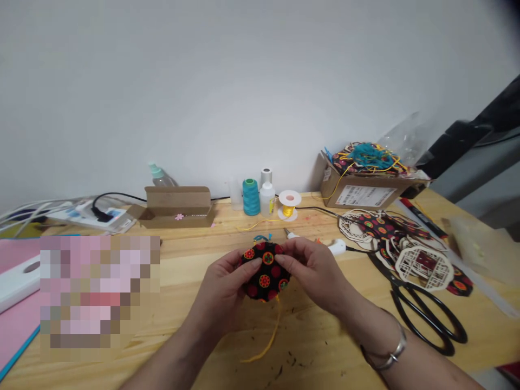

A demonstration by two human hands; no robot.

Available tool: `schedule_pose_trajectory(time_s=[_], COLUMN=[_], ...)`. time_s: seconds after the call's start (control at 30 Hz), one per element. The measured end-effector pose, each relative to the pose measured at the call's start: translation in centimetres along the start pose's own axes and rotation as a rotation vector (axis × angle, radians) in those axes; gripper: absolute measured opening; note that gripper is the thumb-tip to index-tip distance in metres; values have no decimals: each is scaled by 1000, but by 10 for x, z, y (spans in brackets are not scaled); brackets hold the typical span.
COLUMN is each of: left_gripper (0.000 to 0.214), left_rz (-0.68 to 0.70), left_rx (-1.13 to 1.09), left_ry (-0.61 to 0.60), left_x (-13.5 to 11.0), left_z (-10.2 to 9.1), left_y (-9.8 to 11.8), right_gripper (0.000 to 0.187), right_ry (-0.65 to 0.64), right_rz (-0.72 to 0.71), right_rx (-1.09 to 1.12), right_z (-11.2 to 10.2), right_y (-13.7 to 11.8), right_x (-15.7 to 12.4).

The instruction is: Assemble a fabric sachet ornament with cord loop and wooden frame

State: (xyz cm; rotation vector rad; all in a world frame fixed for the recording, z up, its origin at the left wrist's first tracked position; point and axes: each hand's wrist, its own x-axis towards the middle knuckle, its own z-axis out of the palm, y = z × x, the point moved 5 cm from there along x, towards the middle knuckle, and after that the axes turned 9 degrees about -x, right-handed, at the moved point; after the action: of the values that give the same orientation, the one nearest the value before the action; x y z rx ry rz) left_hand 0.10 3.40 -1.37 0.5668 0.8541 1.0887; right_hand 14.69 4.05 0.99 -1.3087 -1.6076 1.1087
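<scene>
Both my hands hold a round black fabric piece [266, 271] printed with red and orange circles, just above the wooden table [309, 336]. My left hand [225, 287] pinches its left edge with thumb on top. My right hand [312, 271] pinches its right edge, fingers curled. A yellow cord [270, 336] hangs from under the piece onto the table. A bit of teal thread [262, 237] shows at its top.
Black scissors [426, 314] lie at the right by a pile of fabric-covered pieces and laser-cut wooden frames [422, 262]. A cardboard box of scraps [365, 184], a teal thread spool [251, 196], a yellow cord spool [288, 205], small bottles and an open flat carton [176, 208] line the back.
</scene>
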Motion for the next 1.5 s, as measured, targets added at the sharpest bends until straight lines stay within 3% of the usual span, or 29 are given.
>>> schedule_pose_trajectory(time_s=[0.47, 0.57, 0.63, 0.73, 0.8, 1.0, 1.33, 1.5], left_gripper=[27, 27, 26, 25, 24, 23, 22, 21], left_rz=[-175, -180, -155, -107, -78, -42, 4, 91], left_rx=[212, 206, 205, 218, 226, 247, 359, 499], left_ry=[-258, -258, -236, -195, -164, -145, -171, -194], left_x=[-1, -2, -2, -2, -2, -2, -7, -9], left_z=[3, 4, 4, 3, 2, 6, 13, 15], left_y=[3, 3, 3, 2, 1, -1, 0, 2], right_gripper=[14, 15, 17, 22, 18, 15, 17, 16], right_ry=[-27, -35, 101, 424, 485, 413, 391, 366], right_rz=[-99, -128, -190, -414, -554, -626, -659, -667], right_rx=[-251, -302, -393, -606, -707, -839, -961, -1073], right_z=[-10, -10, -15, -19, -12, 5, 12, 16], right_y=[-7, -6, -9, -23, -31, -35, -33, -30], right_x=[1, 1, -1, -11, -18, -22, -24, -25])
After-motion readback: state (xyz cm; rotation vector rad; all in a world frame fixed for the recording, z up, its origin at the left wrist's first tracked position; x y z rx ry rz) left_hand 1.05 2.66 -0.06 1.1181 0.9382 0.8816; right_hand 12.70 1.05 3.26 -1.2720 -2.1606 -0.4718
